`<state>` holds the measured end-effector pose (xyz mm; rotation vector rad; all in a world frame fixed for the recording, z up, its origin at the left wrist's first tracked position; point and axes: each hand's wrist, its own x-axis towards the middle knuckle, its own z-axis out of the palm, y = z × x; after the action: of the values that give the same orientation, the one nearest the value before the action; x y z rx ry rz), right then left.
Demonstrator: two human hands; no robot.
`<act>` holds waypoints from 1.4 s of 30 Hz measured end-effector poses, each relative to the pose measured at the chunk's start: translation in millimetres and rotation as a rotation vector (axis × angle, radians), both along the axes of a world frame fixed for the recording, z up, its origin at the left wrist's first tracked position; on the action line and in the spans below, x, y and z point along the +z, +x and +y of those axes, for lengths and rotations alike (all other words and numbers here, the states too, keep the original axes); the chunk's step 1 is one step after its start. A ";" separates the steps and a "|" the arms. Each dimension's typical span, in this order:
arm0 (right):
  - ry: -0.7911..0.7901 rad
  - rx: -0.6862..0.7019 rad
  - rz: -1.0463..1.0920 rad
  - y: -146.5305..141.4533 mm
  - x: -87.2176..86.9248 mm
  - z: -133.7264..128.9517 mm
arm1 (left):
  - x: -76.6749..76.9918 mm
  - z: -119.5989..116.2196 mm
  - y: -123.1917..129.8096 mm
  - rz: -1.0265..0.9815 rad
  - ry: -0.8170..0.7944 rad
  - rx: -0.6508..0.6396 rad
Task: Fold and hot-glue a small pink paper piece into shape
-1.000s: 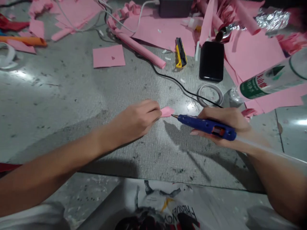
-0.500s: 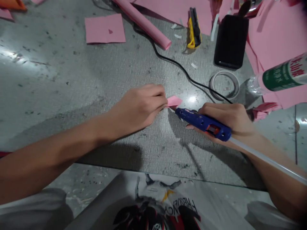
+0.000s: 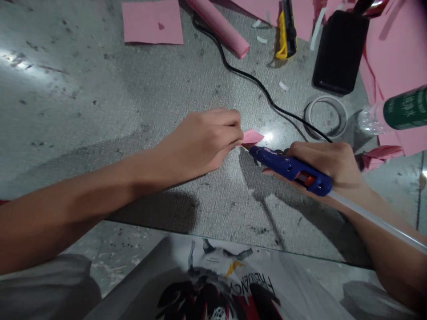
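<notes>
My left hand (image 3: 211,140) is closed, its fingertips pinching a small folded pink paper piece (image 3: 252,137) just above the grey table (image 3: 213,200). Wrapped round a blue glue gun (image 3: 290,170), my right hand (image 3: 328,166) is closed too. The gun's nozzle points left and meets the lower edge of the pink piece, close to my left fingertips. A long clear glue stick (image 3: 376,220) sticks out of the gun's rear. The part of the paper inside my left fingers is hidden.
A black cord (image 3: 253,80) runs past a tape roll (image 3: 326,116). A yellow cutter (image 3: 286,33), a black box-like object (image 3: 342,52), a bottle (image 3: 405,109), a rolled pink paper (image 3: 220,26) and a pink rectangle (image 3: 153,22) lie beyond my hands.
The view has shifted, so the table items sit higher or farther right. Both hands appear slightly farther right, with the nozzle still at the pink piece and both holds unchanged.
</notes>
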<state>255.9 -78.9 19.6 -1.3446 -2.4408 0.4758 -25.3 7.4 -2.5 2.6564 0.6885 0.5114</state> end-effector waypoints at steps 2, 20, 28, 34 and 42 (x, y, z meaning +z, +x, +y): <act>-0.002 0.001 0.005 1.1 -0.6 0.6 | 0.1 -0.1 -0.1 0.001 -0.008 0.001; 0.031 0.048 0.010 11.2 -7.7 2.3 | -2.0 0.9 -0.9 -0.010 -0.017 0.008; 0.050 0.047 -0.003 10.3 -7.6 2.5 | -2.7 1.3 -0.9 -0.003 0.001 0.004; 0.047 0.043 -0.015 9.4 -8.7 2.2 | -1.7 0.2 -0.8 0.001 -0.033 0.010; 0.032 0.027 -0.001 9.6 -7.4 1.9 | -3.3 0.8 -1.0 -0.025 -0.055 0.014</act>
<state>265.4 -77.0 12.2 -1.3002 -2.4598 0.4411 -26.3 8.3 -5.8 2.5916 0.7035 0.5212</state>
